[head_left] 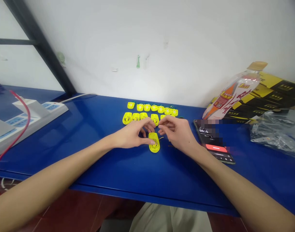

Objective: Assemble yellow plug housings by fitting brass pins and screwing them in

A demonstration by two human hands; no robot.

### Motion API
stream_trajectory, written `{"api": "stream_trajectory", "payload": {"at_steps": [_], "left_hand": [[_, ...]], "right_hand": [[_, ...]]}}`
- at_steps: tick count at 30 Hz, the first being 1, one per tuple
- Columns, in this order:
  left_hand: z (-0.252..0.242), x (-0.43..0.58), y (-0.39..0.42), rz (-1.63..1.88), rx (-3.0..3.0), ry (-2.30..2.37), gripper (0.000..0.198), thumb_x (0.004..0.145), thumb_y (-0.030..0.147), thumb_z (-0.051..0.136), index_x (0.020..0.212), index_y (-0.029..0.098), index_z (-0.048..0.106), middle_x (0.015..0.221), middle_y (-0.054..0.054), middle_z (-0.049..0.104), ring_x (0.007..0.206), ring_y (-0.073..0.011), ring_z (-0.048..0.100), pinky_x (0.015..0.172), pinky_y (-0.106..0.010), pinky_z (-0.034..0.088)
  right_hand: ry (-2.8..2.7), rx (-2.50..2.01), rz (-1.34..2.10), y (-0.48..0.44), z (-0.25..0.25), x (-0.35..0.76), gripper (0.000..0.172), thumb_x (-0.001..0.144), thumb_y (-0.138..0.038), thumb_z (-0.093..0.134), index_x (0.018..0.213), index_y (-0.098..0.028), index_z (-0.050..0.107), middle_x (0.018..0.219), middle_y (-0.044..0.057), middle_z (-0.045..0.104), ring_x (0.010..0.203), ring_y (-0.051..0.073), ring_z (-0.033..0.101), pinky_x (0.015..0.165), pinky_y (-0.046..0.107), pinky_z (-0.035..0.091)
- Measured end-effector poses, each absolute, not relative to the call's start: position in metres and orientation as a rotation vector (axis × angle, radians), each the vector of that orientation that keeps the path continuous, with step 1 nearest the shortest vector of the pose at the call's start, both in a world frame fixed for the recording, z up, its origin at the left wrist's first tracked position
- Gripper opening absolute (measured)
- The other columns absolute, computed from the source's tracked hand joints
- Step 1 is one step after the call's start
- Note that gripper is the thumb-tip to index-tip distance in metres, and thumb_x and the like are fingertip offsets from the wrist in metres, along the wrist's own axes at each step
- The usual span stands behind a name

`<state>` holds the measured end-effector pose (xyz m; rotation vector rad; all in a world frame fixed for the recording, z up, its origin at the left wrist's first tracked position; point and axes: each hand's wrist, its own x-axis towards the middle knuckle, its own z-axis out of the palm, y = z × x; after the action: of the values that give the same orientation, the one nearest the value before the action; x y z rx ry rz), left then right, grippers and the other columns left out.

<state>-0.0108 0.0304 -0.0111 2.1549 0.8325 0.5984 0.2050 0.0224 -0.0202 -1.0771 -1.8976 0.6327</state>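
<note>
A small yellow plastic shell [154,142] lies on the blue table [128,170] between my hands. My left hand [133,134] curls around its left side, thumb and fingers touching it. My right hand [177,131] hovers just right of it with fingertips pinched together near the shell's top; whatever they pinch is too small to name. Behind the hands, several more yellow shells [151,111] lie in two rows near the wall.
A phone [214,141] showing a timer lies right of my right hand. Farther right are a plastic bottle [232,91], black and yellow boxes [270,96] and a clear bag of dark parts [275,135]. White power strips [29,116] and a red cable [22,125] sit left.
</note>
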Motion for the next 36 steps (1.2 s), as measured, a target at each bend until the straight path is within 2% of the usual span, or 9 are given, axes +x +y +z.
{"api": "stream_trajectory", "payload": {"at_steps": [5, 8, 11, 16, 20, 22, 24, 30, 36], "left_hand": [[-0.005, -0.012, 0.026, 0.546, 2.299, 0.985, 0.057, 0.078, 0.058, 0.071, 0.118, 0.020, 0.057, 0.115, -0.010, 0.064, 0.092, -0.0221, 0.063, 0.077, -0.037, 0.053], [-0.006, -0.009, 0.017, 0.478, 2.448, 1.108, 0.077, 0.063, 0.071, 0.076, 0.117, 0.019, 0.058, 0.112, -0.011, 0.061, 0.096, -0.0281, 0.060, 0.080, -0.042, 0.052], [-0.011, -0.003, 0.009, 0.454, 2.488, 1.214, 0.080, 0.059, 0.075, 0.075, 0.111, 0.017, 0.058, 0.109, -0.012, 0.058, 0.096, -0.0306, 0.058, 0.080, -0.045, 0.051], [-0.014, 0.005, 0.008, 0.491, 2.524, 1.217, 0.059, 0.068, 0.064, 0.074, 0.101, 0.017, 0.059, 0.101, -0.009, 0.057, 0.090, -0.0267, 0.057, 0.079, -0.042, 0.049], [-0.012, 0.005, 0.011, 0.567, 2.509, 1.174, 0.060, 0.066, 0.055, 0.078, 0.109, 0.018, 0.058, 0.096, -0.006, 0.059, 0.084, -0.0237, 0.058, 0.074, -0.038, 0.047], [-0.012, 0.006, 0.011, 0.590, 2.479, 1.192, 0.062, 0.065, 0.052, 0.080, 0.113, 0.019, 0.057, 0.091, -0.003, 0.060, 0.077, -0.0213, 0.058, 0.067, -0.035, 0.045], [-0.013, 0.006, 0.011, 0.617, 2.457, 1.201, 0.063, 0.065, 0.050, 0.081, 0.115, 0.020, 0.057, 0.088, -0.001, 0.060, 0.071, -0.0192, 0.057, 0.064, -0.033, 0.043], [-0.015, 0.007, 0.012, 0.693, 2.453, 1.193, 0.062, 0.064, 0.047, 0.083, 0.114, 0.020, 0.058, 0.088, -0.001, 0.060, 0.071, -0.0180, 0.057, 0.065, -0.032, 0.045], [-0.018, 0.006, 0.012, 0.754, 2.499, 1.179, 0.063, 0.066, 0.044, 0.082, 0.118, 0.020, 0.055, 0.092, -0.001, 0.059, 0.073, -0.0181, 0.057, 0.067, -0.032, 0.046]], "right_hand": [[-1.990, -1.089, 0.341, 0.020, -0.013, 0.205, 0.005, 0.085, -0.018, 0.066, 0.081, -0.019, 0.070, 0.082, 0.004, 0.067, 0.071, 0.015, 0.063, 0.060, 0.027, 0.051], [-1.991, -1.073, 0.453, 0.020, -0.010, 0.206, 0.006, 0.085, -0.019, 0.067, 0.079, -0.019, 0.069, 0.075, 0.001, 0.067, 0.062, 0.012, 0.058, 0.057, 0.026, 0.049], [-2.014, -1.068, 0.621, 0.019, -0.011, 0.206, 0.008, 0.086, -0.017, 0.063, 0.079, -0.019, 0.067, 0.067, -0.002, 0.065, 0.053, 0.009, 0.056, 0.053, 0.024, 0.047], [-1.922, -1.066, 0.768, 0.017, -0.015, 0.203, 0.007, 0.085, -0.016, 0.063, 0.079, -0.018, 0.067, 0.068, -0.001, 0.067, 0.053, 0.011, 0.063, 0.054, 0.025, 0.054], [-1.795, -1.077, 0.879, 0.018, -0.016, 0.201, 0.002, 0.081, -0.018, 0.067, 0.083, -0.017, 0.068, 0.074, 0.002, 0.072, 0.059, 0.016, 0.070, 0.060, 0.030, 0.060], [-1.708, -1.096, 0.928, 0.018, -0.015, 0.201, 0.014, 0.078, -0.018, 0.071, 0.093, -0.019, 0.069, 0.074, 0.002, 0.074, 0.059, 0.017, 0.070, 0.060, 0.031, 0.060], [-1.637, -1.099, 0.935, 0.018, -0.013, 0.201, 0.018, 0.076, -0.020, 0.073, 0.094, -0.019, 0.070, 0.075, 0.002, 0.075, 0.060, 0.016, 0.069, 0.059, 0.030, 0.059], [-1.822, -1.141, 0.691, 0.017, -0.013, 0.203, 0.003, 0.077, -0.022, 0.075, 0.076, -0.019, 0.076, 0.074, 0.002, 0.072, 0.064, 0.014, 0.060, 0.060, 0.030, 0.049], [-2.002, -1.158, 0.573, 0.013, -0.012, 0.198, 0.013, 0.086, -0.014, 0.063, 0.078, -0.018, 0.072, 0.079, 0.003, 0.061, 0.073, 0.015, 0.056, 0.066, 0.032, 0.045]]}}
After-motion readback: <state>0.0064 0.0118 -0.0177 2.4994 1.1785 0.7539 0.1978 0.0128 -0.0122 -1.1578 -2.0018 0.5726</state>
